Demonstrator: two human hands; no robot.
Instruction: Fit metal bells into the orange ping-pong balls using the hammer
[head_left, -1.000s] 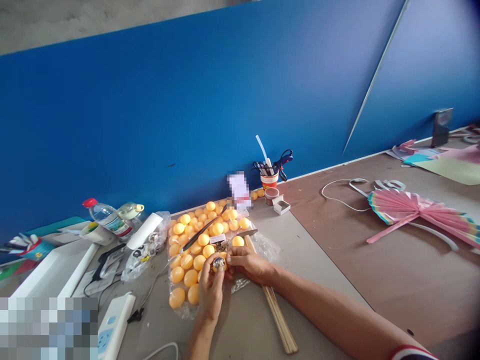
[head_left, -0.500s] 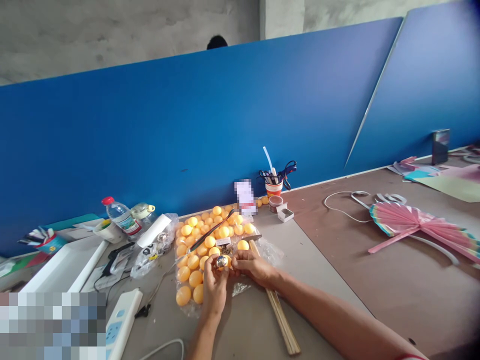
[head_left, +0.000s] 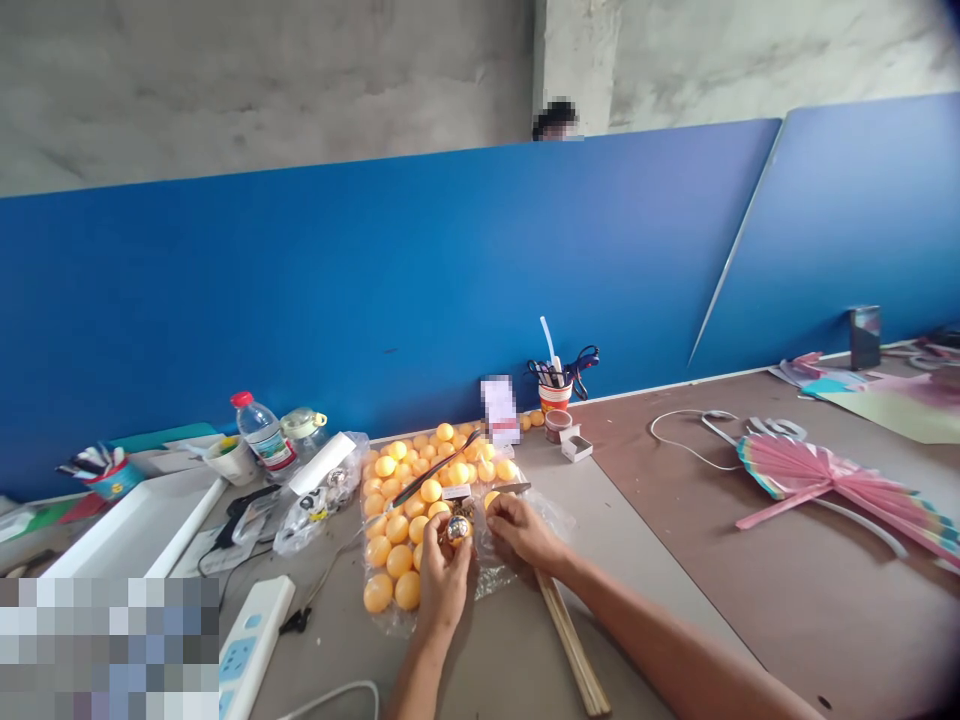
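Observation:
My left hand (head_left: 445,580) holds a small shiny ball (head_left: 458,530), silvery on top with orange below, between thumb and fingers. Just to its right, my right hand (head_left: 527,533) is closed in a pinch; whatever its fingertips hold, if anything, is hidden. Both hands hover over the front of a clear plastic bag of orange ping-pong balls (head_left: 378,592). Small dark bits (head_left: 463,507) and a white label (head_left: 455,492) lie behind the shiny ball. A dark slim tool (head_left: 427,473) rests across the balls. Under my right wrist runs a bundle of wooden sticks (head_left: 571,650).
Left are a power strip (head_left: 255,640), a white tray (head_left: 142,525), a water bottle (head_left: 264,438) and plastic wrap (head_left: 319,510). Behind stand a cup of tools (head_left: 555,395) and a small open box (head_left: 577,446). A pink paper fan (head_left: 832,470) lies right. A blue partition (head_left: 375,290) borders the table.
My right hand has drawn away from the shiny ball, leaving a gap. My left hand still holds the ball. The camera view has shifted, and a head behind the partition appears further right.

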